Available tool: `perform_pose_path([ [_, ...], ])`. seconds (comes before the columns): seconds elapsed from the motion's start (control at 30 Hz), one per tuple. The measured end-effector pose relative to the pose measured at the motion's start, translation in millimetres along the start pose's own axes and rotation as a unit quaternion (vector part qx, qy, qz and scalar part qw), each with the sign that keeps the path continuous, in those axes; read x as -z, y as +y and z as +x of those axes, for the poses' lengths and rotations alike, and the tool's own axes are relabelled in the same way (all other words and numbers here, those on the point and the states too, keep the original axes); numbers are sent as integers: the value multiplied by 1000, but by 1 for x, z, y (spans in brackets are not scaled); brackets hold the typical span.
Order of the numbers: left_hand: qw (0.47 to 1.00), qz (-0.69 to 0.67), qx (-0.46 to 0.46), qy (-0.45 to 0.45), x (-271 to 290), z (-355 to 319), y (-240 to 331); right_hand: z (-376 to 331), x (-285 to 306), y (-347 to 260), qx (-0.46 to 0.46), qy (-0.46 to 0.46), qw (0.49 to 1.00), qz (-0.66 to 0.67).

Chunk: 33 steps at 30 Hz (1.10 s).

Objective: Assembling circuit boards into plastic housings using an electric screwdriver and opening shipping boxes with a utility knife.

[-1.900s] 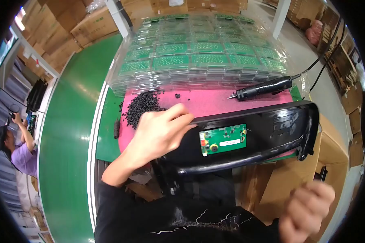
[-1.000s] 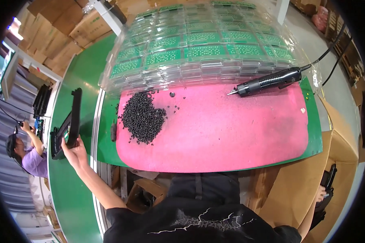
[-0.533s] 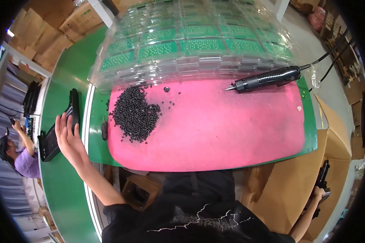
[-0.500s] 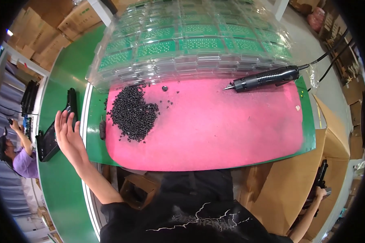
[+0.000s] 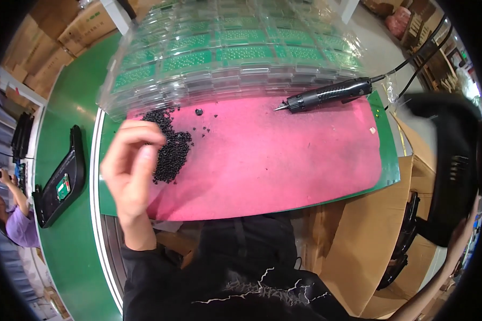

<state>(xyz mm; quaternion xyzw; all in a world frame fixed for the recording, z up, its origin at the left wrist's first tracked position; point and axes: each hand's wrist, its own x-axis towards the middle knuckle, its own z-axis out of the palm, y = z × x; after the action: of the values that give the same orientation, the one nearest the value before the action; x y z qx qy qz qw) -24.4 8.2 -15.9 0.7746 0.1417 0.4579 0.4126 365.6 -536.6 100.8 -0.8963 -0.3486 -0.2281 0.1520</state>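
Note:
My left hand (image 5: 131,168) is over the left edge of the pink mat (image 5: 284,160), its fingers loosely bent and apart from the thumb, nothing visible in them. It partly covers a pile of small black screws (image 5: 171,155). At the far right, my right hand holds up a black plastic housing (image 5: 455,160), blurred by motion. The fingers there are mostly hidden in the dark rim; my right forearm (image 5: 444,278) shows below. A black electric screwdriver (image 5: 329,95) lies at the mat's back right, bit pointing left.
Behind the mat stand stacked clear plastic trays (image 5: 241,56) with green boards. A cardboard box (image 5: 369,257) at the right contains more black housings (image 5: 407,230). On the green bench (image 5: 80,257) lies another housing (image 5: 74,166) with a circuit board (image 5: 63,187). A co-worker (image 5: 19,219) is at far left.
My left hand has moved right, from beside the bench housing to the screw pile, and its fingers have curled. My right hand has lifted a black housing out of the cardboard box.

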Motion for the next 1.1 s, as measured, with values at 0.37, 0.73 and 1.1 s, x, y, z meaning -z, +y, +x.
perform_pose_path([
  [0.37, 919, 241, -143, -279, -79, 21, 20, 112, -164, -275, 397, -307, 861, 83],
  [0.73, 892, 351, -130, -253, -55, 31, -57, 219, -269, -420, 411, -90, 890, 177],
  [1.1, 890, 407, -129, -159, -44, 38, -68, 348, -420, -573, 247, -188, 948, 66],
])
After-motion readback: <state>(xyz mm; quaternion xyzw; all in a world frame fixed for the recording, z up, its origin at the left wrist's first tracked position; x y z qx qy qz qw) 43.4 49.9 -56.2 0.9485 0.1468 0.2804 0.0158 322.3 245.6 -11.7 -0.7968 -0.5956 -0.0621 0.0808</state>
